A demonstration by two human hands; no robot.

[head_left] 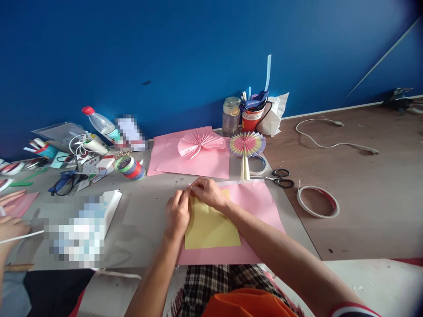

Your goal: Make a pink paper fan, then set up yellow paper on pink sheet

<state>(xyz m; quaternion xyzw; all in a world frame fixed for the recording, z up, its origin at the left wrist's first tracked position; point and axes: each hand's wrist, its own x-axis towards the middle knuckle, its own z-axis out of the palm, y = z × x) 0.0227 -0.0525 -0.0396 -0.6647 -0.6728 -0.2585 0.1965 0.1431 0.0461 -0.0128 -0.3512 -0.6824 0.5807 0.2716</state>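
Observation:
A square yellow paper sheet (211, 231) lies over a larger pink paper sheet (261, 204) at the table's front edge. My left hand (178, 213) is closed at the yellow sheet's upper left corner, fingers curled and pinching along its edge. Bent over the same corner, my right hand (209, 193) meets the left fingertips in a pinch. The fingers cover the exact spot they grip. Just beyond the sheets stand a multicoloured pleated paper fan (247, 145) on a pale stick and a pink pleated paper fan (201, 144) resting on more pink paper (188, 168).
Scissors (280, 178) and a tape roll (317, 201) lie to the right, with a white cable (324, 143) behind. A jar (231, 116) and a red cup (253, 119) stand by the blue wall. Stacked tape rolls (130, 168) sit left; another person's hand (13, 229) is at far left.

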